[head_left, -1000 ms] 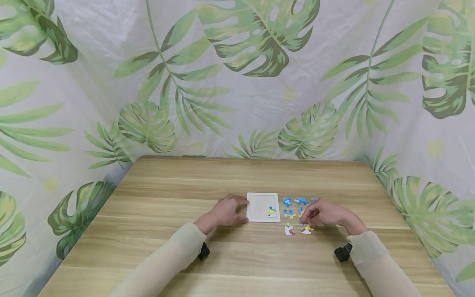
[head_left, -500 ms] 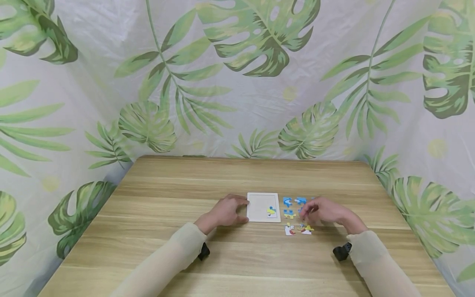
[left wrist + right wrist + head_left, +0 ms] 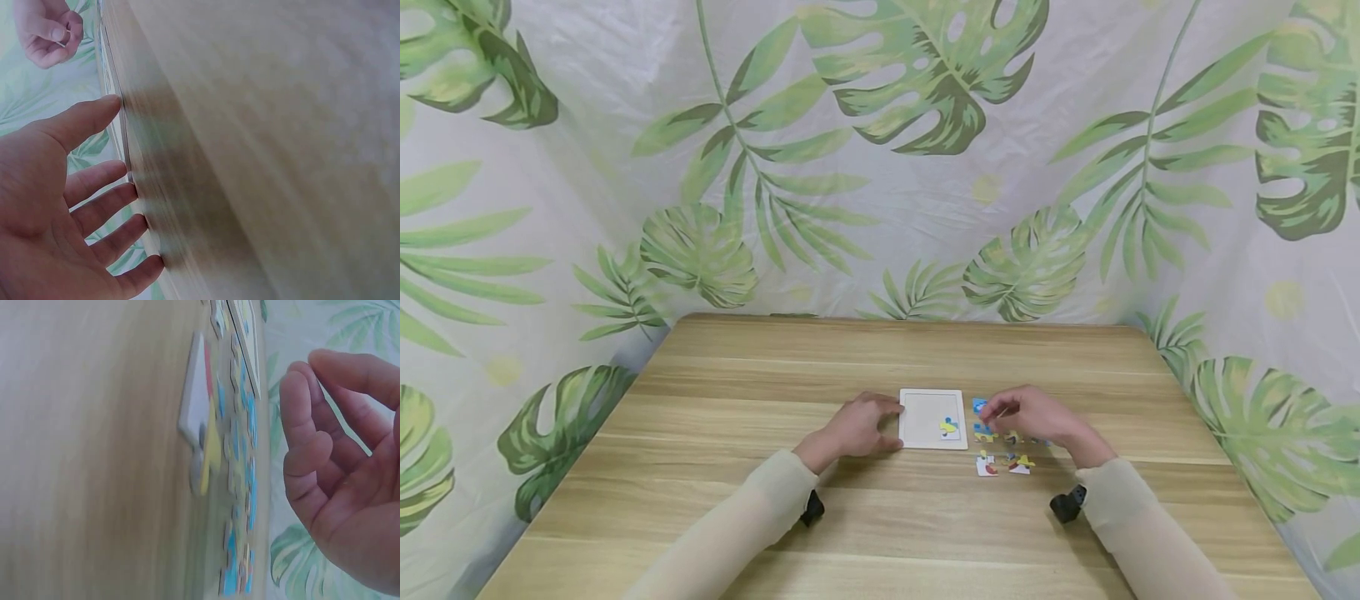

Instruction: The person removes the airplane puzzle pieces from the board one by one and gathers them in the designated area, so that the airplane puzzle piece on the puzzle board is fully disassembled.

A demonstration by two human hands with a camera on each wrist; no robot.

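Note:
A pale puzzle tray (image 3: pixel 921 419) lies on the table with one yellow, blue and white jigsaw piece (image 3: pixel 950 429) inside its lower right corner. My left hand (image 3: pixel 857 427) rests beside it, thumb and fingertips touching its left edge, fingers loosely spread. My right hand (image 3: pixel 1033 414) hovers above the loose pieces right of the tray. Its thumb and fingers pinch a jigsaw piece, which shows only as a thin pale edge (image 3: pixel 61 44) in the left wrist view. Below that hand lie a white and red piece (image 3: pixel 987 466) and a yellow and white piece (image 3: pixel 1019 466).
Several more loose pieces lie in rows, including a blue one (image 3: pixel 980 405) near the tray's right edge; the right hand covers part of them. A wood-grain table (image 3: pixel 880 533) stands before a leaf-patterned cloth (image 3: pixel 880 208). Black cameras, such as this one (image 3: pixel 1067 505), sit at the wrists.
My right hand has moved left over the pieces towards the tray, uncovering pieces on the right and covering some of the top row. My left hand and the tray have stayed still.

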